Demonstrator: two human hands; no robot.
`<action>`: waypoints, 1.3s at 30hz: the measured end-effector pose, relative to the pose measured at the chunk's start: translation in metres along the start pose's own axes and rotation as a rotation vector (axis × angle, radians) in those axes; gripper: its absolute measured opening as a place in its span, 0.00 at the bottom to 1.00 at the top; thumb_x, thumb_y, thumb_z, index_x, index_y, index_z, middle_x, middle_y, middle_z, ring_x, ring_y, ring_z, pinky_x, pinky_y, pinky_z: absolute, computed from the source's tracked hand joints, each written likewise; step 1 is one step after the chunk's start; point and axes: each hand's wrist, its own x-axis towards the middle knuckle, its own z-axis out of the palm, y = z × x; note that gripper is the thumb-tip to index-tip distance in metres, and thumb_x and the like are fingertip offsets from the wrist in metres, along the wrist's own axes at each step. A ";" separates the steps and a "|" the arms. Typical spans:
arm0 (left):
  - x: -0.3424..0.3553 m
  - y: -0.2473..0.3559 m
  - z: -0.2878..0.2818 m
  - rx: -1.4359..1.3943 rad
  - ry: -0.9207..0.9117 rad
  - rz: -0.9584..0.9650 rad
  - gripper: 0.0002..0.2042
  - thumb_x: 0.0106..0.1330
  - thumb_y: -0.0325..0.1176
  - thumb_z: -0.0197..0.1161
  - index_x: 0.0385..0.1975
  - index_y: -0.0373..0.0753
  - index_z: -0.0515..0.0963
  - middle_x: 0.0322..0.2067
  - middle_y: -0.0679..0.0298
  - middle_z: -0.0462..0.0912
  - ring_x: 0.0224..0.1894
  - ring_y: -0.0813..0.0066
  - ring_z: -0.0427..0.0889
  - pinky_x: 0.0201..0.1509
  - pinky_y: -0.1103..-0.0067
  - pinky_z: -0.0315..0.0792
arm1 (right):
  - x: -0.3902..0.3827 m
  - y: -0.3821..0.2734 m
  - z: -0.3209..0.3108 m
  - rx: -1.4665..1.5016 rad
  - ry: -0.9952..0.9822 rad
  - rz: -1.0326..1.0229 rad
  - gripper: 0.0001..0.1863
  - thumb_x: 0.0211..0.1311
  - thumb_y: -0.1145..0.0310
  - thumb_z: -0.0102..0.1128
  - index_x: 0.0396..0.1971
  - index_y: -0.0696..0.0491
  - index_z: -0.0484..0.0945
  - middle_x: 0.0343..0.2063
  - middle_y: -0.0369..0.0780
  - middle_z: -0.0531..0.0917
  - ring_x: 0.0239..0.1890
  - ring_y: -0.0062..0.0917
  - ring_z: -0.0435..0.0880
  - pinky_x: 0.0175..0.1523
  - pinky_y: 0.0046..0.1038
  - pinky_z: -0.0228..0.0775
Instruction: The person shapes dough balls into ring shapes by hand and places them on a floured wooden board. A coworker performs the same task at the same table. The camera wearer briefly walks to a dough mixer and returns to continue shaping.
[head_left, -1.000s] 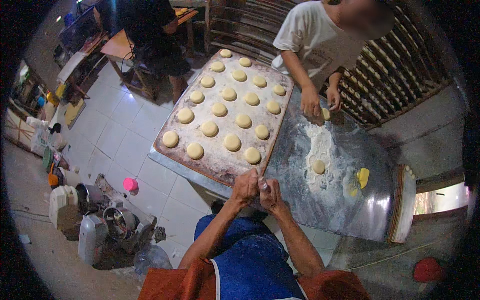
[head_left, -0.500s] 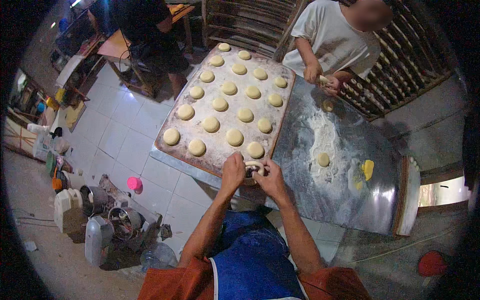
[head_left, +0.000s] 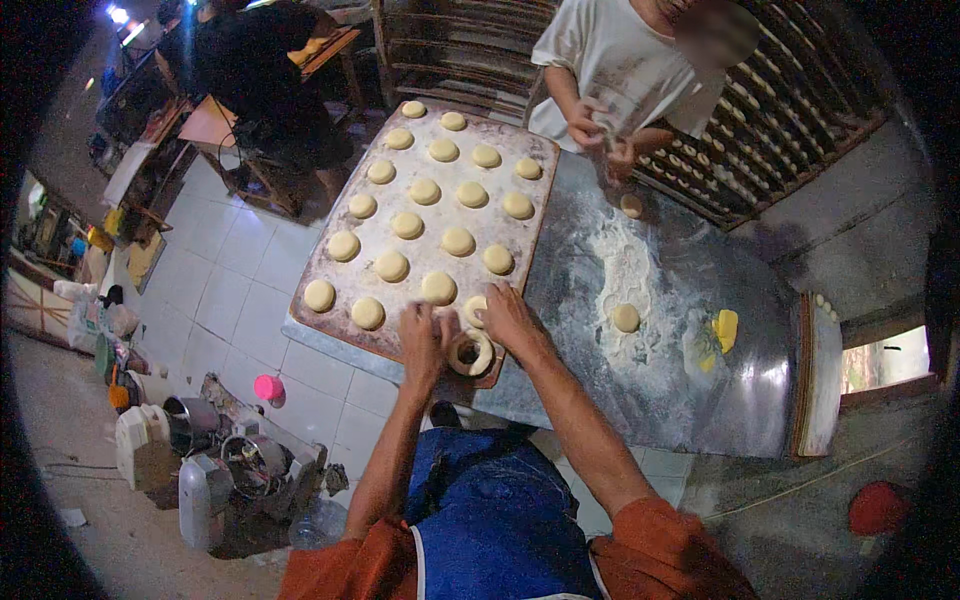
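Note:
A dough ring (head_left: 470, 353) with a dark hole through its middle lies at the near right corner of the floured baking tray (head_left: 325, 270). My right hand (head_left: 512, 318) reaches in from the right, its fingers curled at the edge of a round dough piece (head_left: 475, 311) just beyond the ring. To the left of the ring, my left hand (head_left: 424, 340) hovers by the tray's near edge; its fingers are bent and smeared by motion. Rows of flat, round dough pieces (head_left: 458, 241) cover the tray.
On the metal table (head_left: 570, 330) right of the tray are spread flour (head_left: 622, 270), a dough piece (head_left: 626, 318) and a yellow lump (head_left: 726, 330). Across it, a person in a white shirt (head_left: 600, 50) works with both hands. A slatted rack (head_left: 760, 130) holds several dough pieces.
Both hands have let go of the dough ring, which now rests at the tray's corner. My right hand has moved to a round dough piece; my left has drawn away leftward. The view has shifted.

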 end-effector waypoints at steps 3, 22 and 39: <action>0.041 -0.049 0.034 0.345 0.112 0.051 0.20 0.52 0.37 0.66 0.43 0.34 0.74 0.45 0.43 0.71 0.46 0.46 0.71 0.46 0.57 0.66 | 0.014 -0.004 -0.005 0.211 -0.089 0.005 0.21 0.43 0.67 0.67 0.38 0.60 0.75 0.31 0.52 0.80 0.37 0.44 0.80 0.44 0.40 0.71; -0.049 0.230 0.163 -0.271 -0.308 0.180 0.17 0.58 0.34 0.66 0.43 0.33 0.73 0.35 0.54 0.81 0.35 0.63 0.81 0.40 0.74 0.74 | -0.205 0.201 -0.129 0.255 0.333 0.562 0.17 0.42 0.75 0.71 0.32 0.55 0.73 0.26 0.40 0.79 0.30 0.28 0.79 0.35 0.30 0.70; -0.071 0.305 0.173 -0.984 -0.786 -0.389 0.13 0.66 0.30 0.57 0.46 0.29 0.75 0.37 0.58 0.81 0.40 0.73 0.79 0.45 0.78 0.74 | -0.247 0.195 -0.175 0.969 0.503 0.486 0.22 0.44 0.76 0.66 0.44 0.56 0.73 0.38 0.42 0.81 0.38 0.26 0.81 0.44 0.29 0.74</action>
